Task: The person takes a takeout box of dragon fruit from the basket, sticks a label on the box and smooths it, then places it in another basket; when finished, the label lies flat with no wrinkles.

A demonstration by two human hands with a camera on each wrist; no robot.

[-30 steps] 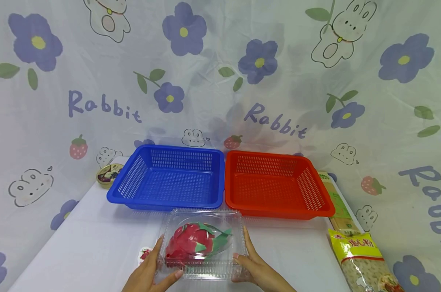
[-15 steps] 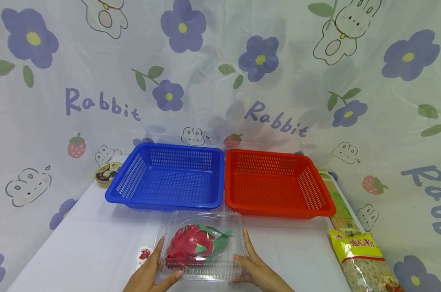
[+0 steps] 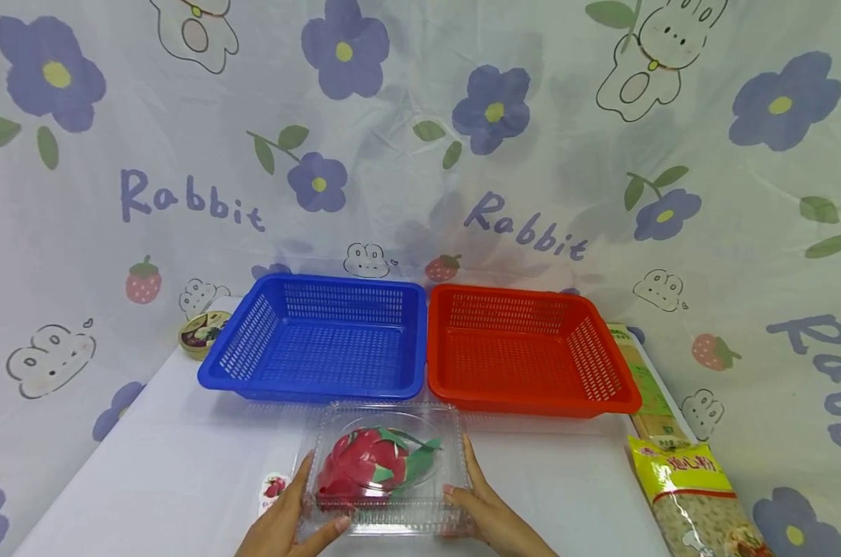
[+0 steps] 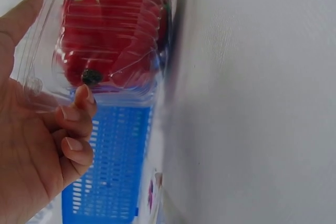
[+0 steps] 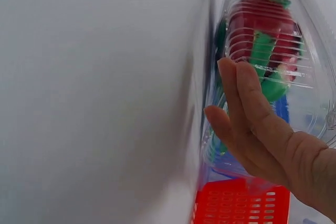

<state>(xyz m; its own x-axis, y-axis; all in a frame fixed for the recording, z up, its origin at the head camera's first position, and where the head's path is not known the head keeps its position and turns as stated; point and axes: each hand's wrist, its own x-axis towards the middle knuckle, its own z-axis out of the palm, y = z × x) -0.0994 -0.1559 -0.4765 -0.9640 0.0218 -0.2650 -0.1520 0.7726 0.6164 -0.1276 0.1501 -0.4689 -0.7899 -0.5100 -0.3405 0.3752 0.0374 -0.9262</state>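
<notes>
A clear plastic clamshell box (image 3: 385,520) is held between two hands just in front of the baskets, its lid down. Inside lies a red dragon fruit (image 3: 364,464) with green scales. The left hand (image 3: 281,514) grips the box's left side, thumb at the near edge; in the left wrist view several fingertips (image 4: 73,114) curl beside it. On the other side the right hand (image 3: 490,507) grips the box, thumb near its front corner. The right wrist view shows that hand's fingers (image 5: 252,103) stretched along the box's ribbed wall.
A blue basket (image 3: 316,391) and a red basket (image 3: 531,404) stand side by side behind the box. A small picture card (image 3: 274,489) lies left of it. On the right are a yellow-topped pasta bag (image 3: 692,487) and a green packet (image 3: 646,387). A round tin (image 3: 200,334) sits far left.
The view has shifted slightly. Both hands keep their hold on the clamshell box, and it stays in nearly the same place with the dragon fruit inside.
</notes>
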